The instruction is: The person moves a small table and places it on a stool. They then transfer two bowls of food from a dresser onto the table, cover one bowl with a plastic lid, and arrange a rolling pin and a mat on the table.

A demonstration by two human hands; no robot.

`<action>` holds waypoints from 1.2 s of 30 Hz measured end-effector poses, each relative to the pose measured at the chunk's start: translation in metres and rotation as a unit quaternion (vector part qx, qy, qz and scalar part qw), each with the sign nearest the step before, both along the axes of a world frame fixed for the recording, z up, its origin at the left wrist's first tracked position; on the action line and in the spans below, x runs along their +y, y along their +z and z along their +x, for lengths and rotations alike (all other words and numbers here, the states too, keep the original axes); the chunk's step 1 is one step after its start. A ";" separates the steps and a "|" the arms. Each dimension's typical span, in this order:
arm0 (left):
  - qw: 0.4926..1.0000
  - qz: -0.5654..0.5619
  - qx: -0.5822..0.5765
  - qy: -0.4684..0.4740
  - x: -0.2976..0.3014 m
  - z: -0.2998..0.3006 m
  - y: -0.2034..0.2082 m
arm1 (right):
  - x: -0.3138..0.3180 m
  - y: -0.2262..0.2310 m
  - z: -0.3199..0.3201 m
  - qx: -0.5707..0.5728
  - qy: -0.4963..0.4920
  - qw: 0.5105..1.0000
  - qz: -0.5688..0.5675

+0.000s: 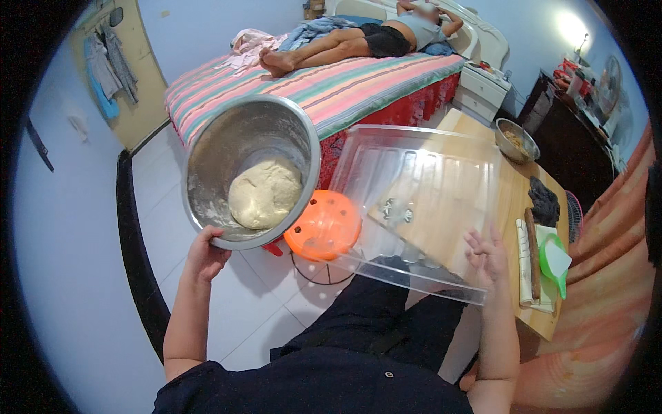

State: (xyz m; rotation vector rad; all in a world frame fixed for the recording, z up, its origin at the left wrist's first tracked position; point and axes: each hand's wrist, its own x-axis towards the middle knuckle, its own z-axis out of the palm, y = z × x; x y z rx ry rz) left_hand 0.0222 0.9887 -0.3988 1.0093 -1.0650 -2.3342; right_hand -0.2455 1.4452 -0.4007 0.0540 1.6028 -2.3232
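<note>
My left hand point(207, 252) is closed on the lower rim of a deep metal bowl point(207, 159), which tilts toward me. Inside the bowl sits a large pale lump of dough point(265, 193), and floury smears coat the metal around it. My right hand point(488, 257) grips the right edge of a large clear plastic lid or shallow tray point(420, 148); some of its fingers show through the plastic. The lid hangs aslant over the wooden table's near corner and partly over an orange plastic stool point(323, 228).
On the wooden table point(545, 319) at right are a rolling pin point(532, 248) on a cloth, a green scoop-like item point(554, 265), a dark cloth point(545, 201) and a smaller metal bowl point(516, 143). Beyond, a person point(386, 40) lies on a striped bed point(221, 90). A white nightstand point(480, 90) adjoins it.
</note>
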 end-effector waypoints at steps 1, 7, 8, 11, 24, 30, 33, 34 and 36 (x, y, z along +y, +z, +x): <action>1.000 -0.005 0.005 0.008 -0.001 0.006 0.003 | -0.010 0.000 0.004 -0.012 0.011 1.000 -0.003; 0.998 0.006 0.007 0.062 0.009 0.022 0.022 | -0.017 -0.008 -0.006 -0.058 0.026 0.998 -0.001; 1.000 0.010 0.017 0.009 -0.004 0.032 0.011 | -0.012 -0.009 -0.008 -0.059 0.009 0.998 -0.002; 0.999 0.050 0.006 -0.005 -0.013 0.034 -0.008 | 0.039 -0.030 -0.029 -0.039 0.022 0.999 -0.029; 0.970 0.181 -0.138 -0.089 0.039 -0.020 -0.155 | 0.077 -0.020 -0.010 -0.114 -0.099 0.982 -0.110; 0.963 0.192 -0.151 -0.111 0.040 -0.068 -0.216 | 0.050 -0.005 -0.003 -0.115 -0.100 0.983 -0.105; 0.967 0.177 -0.130 -0.131 0.038 -0.091 -0.239 | 0.063 -0.041 -0.028 -0.166 -0.058 0.974 -0.145; 0.967 0.149 -0.168 -0.121 0.039 -0.099 -0.242 | 0.062 -0.044 -0.027 -0.143 -0.077 0.978 -0.133; 0.968 0.155 -0.138 -0.139 0.032 -0.104 -0.249 | 0.033 -0.026 -0.014 -0.100 -0.105 0.983 -0.110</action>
